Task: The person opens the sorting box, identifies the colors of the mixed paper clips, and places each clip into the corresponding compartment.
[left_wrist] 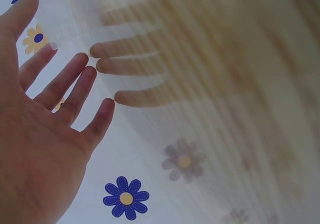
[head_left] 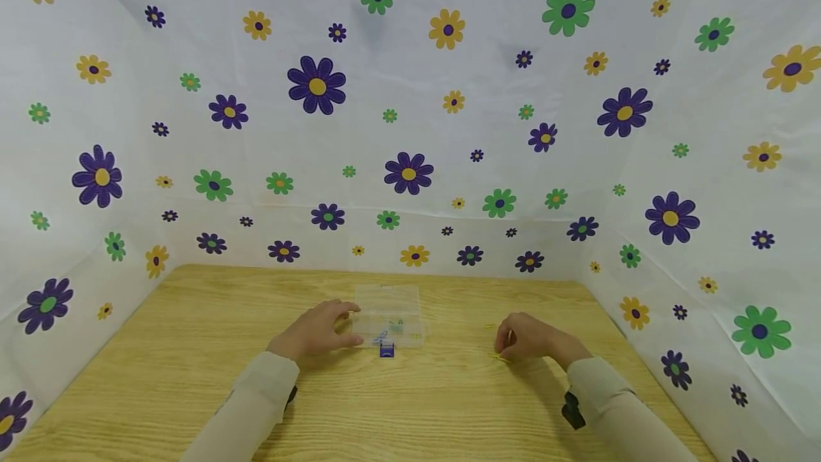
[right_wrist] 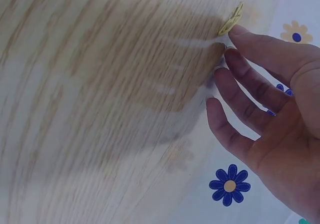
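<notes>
My right hand (head_left: 527, 337) is low over the table at the right, thumb and forefinger coming together at a yellow paper clip (head_left: 499, 357). In the right wrist view the yellow clip (right_wrist: 231, 19) sticks out past the thumb tip, and the other fingers curve loosely beside the wood; the forefinger is hidden behind the thumb. My left hand (head_left: 318, 330) sits at the left side of a clear plastic box (head_left: 365, 319) with its lid raised. Its fingers (left_wrist: 70, 81) are spread and relaxed. Small light blue and green pieces (head_left: 396, 326) lie in the box.
A small dark blue piece (head_left: 387, 350) lies at the box's front edge. Another yellow bit (head_left: 490, 326) rests just beyond the right hand. White flower-printed cloth (head_left: 410, 127) walls the wooden table (head_left: 398, 412) at the back and both sides.
</notes>
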Demonstrator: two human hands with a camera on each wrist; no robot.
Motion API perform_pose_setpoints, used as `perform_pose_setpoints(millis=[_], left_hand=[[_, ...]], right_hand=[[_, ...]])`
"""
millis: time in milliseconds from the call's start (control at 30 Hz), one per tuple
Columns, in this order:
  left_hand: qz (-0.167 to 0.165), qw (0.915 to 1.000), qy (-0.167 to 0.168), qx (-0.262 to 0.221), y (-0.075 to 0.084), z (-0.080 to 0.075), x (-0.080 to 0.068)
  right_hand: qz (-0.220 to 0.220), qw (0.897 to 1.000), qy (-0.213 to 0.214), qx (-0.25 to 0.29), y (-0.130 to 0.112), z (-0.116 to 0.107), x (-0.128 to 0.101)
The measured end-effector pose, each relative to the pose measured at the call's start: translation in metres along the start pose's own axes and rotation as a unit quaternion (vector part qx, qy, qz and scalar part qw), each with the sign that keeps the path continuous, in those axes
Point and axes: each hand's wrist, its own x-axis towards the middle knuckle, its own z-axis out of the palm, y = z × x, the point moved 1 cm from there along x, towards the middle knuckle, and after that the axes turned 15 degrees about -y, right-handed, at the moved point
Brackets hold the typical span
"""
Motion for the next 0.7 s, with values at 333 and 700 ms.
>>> perform_pose_setpoints(millis=[333,700], left_hand=[[0.004,1.0000,-0.003,0.002,-0.001,0.001,0.000],[0.008,0.9999,0.005,0.010,-0.004,0.001,0.003]], right_hand=[[0.009,1.000,-0.004,0.005,-0.004,0.001,0.005],[0.022,1.000,-0.015,0.001,-0.013,0.001,0.010]])
